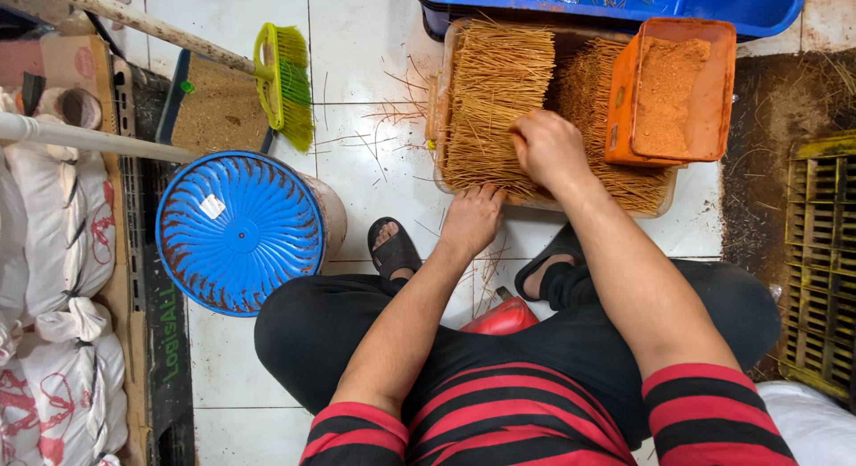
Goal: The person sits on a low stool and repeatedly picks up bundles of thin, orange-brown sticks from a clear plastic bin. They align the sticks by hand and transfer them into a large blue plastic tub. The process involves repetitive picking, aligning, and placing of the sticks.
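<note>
Here the right hand (550,149) lies on the thin tan sticks (495,105) packed in a clear tray (439,118) on the tiled floor (374,56). Its fingers are curled down into the sticks, gripping a bunch near the gap between the two heaps. The left hand (471,218) rests at the tray's near edge, fingers loosely bent and touching the rim, grasping nothing that can be seen. An orange tub (624,118) of brown powder sits on the right heap, just beside the right hand. A blue bin (758,7) stands behind the tray. Loose sticks are scattered on the floor around the sandalled feet. To the left stand a blue round lid (239,230) on a drum, a green broom (285,82) and white sacks (53,225).
</note>
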